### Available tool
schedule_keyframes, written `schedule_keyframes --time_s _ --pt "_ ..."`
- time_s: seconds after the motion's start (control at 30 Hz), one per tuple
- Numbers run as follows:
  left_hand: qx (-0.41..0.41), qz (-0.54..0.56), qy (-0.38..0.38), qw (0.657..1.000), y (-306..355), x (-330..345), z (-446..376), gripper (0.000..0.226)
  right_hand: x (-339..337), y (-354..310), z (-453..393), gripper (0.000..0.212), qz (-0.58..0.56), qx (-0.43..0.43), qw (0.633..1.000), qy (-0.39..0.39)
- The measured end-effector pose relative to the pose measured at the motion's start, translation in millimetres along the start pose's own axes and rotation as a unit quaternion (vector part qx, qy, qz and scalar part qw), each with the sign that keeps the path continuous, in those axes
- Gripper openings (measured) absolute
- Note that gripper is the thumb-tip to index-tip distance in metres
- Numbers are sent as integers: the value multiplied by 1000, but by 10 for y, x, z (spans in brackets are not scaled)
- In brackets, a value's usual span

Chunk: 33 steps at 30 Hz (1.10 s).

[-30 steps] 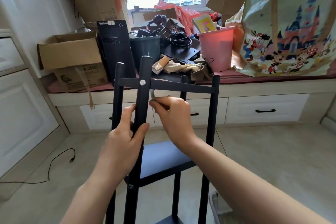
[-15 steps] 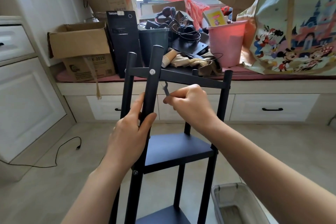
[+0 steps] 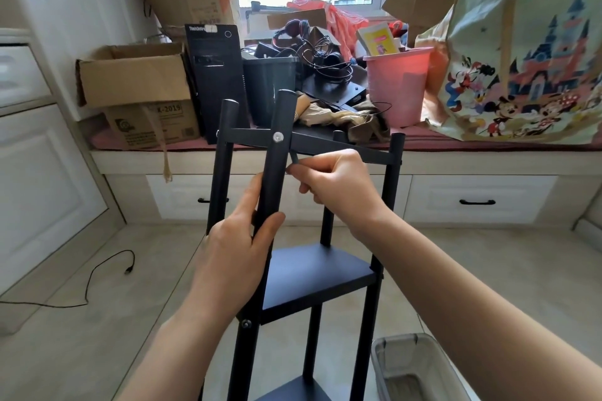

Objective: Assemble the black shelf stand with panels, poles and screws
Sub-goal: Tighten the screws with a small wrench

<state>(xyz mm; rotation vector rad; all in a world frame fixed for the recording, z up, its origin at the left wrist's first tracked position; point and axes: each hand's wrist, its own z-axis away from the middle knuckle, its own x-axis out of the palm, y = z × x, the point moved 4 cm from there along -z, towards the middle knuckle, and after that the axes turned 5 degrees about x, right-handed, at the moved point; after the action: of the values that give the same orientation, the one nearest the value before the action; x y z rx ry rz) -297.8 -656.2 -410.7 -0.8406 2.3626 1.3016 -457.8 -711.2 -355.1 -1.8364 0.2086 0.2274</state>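
Stand (image 3: 303,270) rises upright from the floor between both hands. Left hand (image 3: 234,247) wraps its curled fingers (image 3: 250,195) round the near pole (image 3: 275,159). Right hand (image 3: 338,185) pinches a small key (image 3: 294,159) just right of that pole, under the top panel (image 3: 325,143). Screw (image 3: 278,137) sits above the left fingers.

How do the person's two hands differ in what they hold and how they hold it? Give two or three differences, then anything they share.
The left hand wraps round the thick near pole; the right hand pinches a thin metal key. The left hand sits lower on the stand; the right hand is higher, just under the top panel. The left thumb lies across the pole's front; the right fingers curl inward. Both work on the same black stand.
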Motion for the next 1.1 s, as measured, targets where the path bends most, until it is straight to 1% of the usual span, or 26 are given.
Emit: schedule_keyframes --time_s 0.13,0.33,0.47,0.6,0.67,0.77,0.83,0.97,1.1 --pt "2 2 -3 1000 2 1 -22 63 8 2 6 12 11 -16 1000 -3" --pt "9 16 -11 1000 55 -14 -12 62 108 87 -34 12 -38 -36 999 -2" --pt "6 42 -22 999 13 -55 -23 63 273 136 -45 15 -29 -88 995 34" --pt "10 56 -21 998 -1 -95 -29 61 436 184 -60 17 -50 -117 989 72" --pt "9 66 -22 998 5 -111 -32 61 493 184 -65 19 -41 -134 986 95" --pt "-4 95 -27 995 19 -132 -11 62 532 170 -59 18 -35 -159 981 109" --pt "-9 116 -28 993 42 -149 6 61 544 170 -57 18 -40 -173 978 108" --pt "-11 139 -31 990 45 -184 0 58 558 183 -53 18 -33 -178 980 78" --pt "-18 145 -35 989 11 -200 -6 58 497 161 -42 22 9 -183 980 79"
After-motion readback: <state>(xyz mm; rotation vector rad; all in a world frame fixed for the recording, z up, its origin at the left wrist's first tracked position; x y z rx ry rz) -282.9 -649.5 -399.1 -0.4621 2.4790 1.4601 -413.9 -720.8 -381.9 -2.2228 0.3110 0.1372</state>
